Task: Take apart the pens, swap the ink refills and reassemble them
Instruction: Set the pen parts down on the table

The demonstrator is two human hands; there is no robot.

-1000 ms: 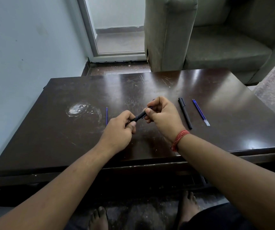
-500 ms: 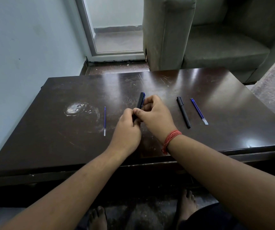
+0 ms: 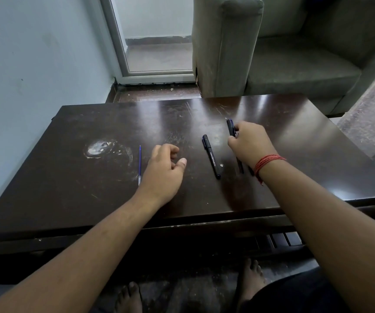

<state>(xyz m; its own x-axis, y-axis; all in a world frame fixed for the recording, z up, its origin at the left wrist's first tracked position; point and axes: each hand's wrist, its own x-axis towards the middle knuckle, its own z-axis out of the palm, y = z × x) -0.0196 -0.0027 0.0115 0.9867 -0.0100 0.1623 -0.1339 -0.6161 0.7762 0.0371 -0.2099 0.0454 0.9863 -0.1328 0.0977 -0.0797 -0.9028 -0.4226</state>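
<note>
So the right hand point(image 3: 248, 143) has its fingers pinched on the far pen point(image 3: 230, 128), probably to open it next, while the left hand point(image 3: 165, 169) hovers loosely curled, holding nothing, by the loose refill point(image 3: 139, 163).

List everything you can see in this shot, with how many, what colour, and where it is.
Table: one, dark brown, glossy and scratched, across the middle of the view.
Ink refill: one, blue with a clear tip, on the table, just left of the left hand.
Black pen: one, black with white lettering, lying on the table between the hands.
Second pen: one, black with blue trim, in the right hand's fingers.
Dark pieces: pen or refill, partly hidden under the right wrist; count unclear.
Whitish stain: one, on the table's left side.
Armchair: one, grey-green, beyond the table.
Left hand: one, loosely curled, holding nothing.
Right hand: one, red thread at the wrist, pinching the second pen.
Bare feet: two, under the table.
</note>
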